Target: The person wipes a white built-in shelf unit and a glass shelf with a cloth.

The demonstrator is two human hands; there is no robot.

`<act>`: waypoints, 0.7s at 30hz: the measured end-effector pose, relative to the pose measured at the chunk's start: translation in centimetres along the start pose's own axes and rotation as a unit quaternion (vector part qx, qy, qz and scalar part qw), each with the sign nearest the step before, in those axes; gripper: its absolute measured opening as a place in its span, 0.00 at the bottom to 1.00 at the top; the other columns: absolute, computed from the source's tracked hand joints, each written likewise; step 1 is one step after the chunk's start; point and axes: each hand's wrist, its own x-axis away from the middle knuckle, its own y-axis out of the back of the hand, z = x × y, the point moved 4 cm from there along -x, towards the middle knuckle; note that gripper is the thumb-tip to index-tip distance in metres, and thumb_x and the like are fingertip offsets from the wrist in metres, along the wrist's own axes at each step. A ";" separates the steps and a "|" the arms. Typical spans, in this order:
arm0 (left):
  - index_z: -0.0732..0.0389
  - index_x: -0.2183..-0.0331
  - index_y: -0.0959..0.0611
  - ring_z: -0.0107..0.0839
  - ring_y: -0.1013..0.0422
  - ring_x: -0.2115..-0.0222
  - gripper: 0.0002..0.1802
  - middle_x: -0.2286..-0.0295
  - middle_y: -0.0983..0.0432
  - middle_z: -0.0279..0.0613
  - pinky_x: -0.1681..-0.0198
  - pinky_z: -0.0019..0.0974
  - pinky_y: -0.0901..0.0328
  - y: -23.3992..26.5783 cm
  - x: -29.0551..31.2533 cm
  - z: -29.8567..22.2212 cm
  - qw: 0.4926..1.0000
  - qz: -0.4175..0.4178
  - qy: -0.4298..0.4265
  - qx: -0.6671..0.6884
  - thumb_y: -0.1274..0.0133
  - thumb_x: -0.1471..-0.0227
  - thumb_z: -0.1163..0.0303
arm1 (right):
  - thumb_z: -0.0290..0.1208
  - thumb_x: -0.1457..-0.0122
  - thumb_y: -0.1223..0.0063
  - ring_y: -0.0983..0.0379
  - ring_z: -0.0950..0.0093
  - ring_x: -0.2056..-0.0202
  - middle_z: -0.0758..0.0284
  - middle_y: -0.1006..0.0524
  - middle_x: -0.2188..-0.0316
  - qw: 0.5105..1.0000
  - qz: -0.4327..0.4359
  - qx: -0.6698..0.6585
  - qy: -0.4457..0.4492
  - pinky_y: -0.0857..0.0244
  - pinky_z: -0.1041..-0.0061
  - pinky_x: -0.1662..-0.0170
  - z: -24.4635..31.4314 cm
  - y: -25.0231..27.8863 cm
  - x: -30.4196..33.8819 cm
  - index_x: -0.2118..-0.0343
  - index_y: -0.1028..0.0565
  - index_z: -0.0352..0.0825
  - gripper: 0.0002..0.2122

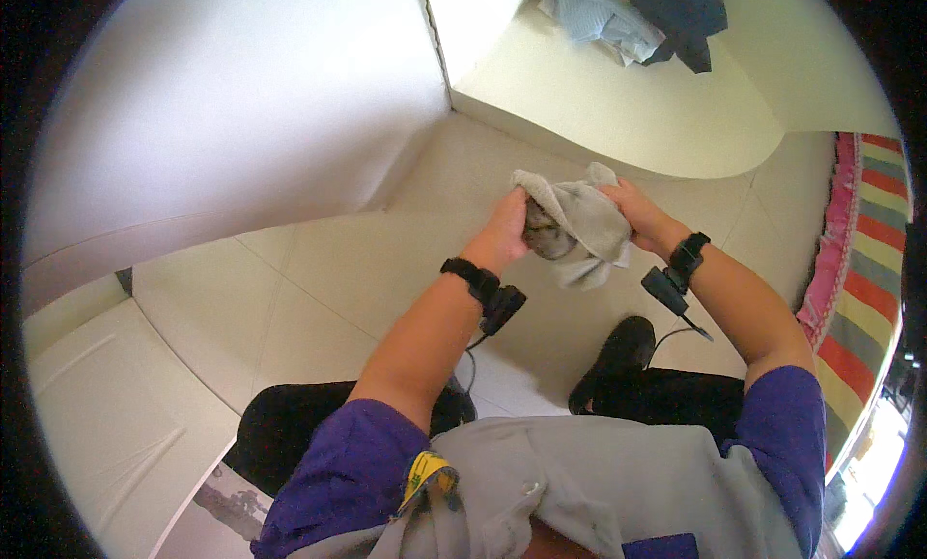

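A grey cloth [597, 221], bunched up and with dark stains on its left part, hangs above the tiled floor. My left hand [504, 235] grips its left side, by the dark patch. On the opposite side, my right hand [639, 213] holds the cloth's edge, the fingers partly hidden by the fabric. Its lower corner droops between the two hands. A black band with a small box and a cable is strapped to each wrist.
Ahead is a white cabinet compartment [618, 110] with light blue and dark clothes [613, 23] inside. A large white panel [222, 105] stands at left. A striped cover with a pink edge [859, 260] hangs at right. My feet are on the floor below.
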 end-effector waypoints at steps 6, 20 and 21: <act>0.63 0.55 0.25 0.38 0.30 0.56 0.22 0.57 0.27 0.43 0.51 0.43 0.34 -5.0 -0.6 3.2 0.990 0.093 0.074 0.071 0.59 0.42 0.56 | 0.38 0.42 0.48 0.31 0.70 0.52 0.63 0.30 0.51 1.000 0.009 -0.029 -0.001 0.35 0.70 0.49 0.0 2.2 2.3 0.44 0.37 0.36 0.24; 0.67 0.55 0.27 0.37 0.29 0.58 0.18 0.57 0.28 0.44 0.55 0.40 0.32 -3.2 0.6 1.1 0.999 0.013 -0.031 0.013 0.55 0.44 0.66 | 0.29 0.44 0.50 0.26 0.71 0.68 0.61 0.23 0.66 0.989 -0.099 0.056 0.096 0.31 0.69 0.62 -2.6 5.5 -3.2 0.64 0.26 0.30 0.09; 0.67 0.55 0.27 0.37 0.29 0.58 0.18 0.57 0.28 0.44 0.55 0.40 0.32 -2.1 1.0 -0.1 0.999 0.007 -0.034 0.005 0.55 0.44 0.66 | 0.29 0.45 0.50 0.26 0.71 0.68 0.61 0.23 0.67 0.986 -0.125 0.091 0.068 0.32 0.69 0.63 -2.0 4.2 -3.8 0.65 0.26 0.29 0.09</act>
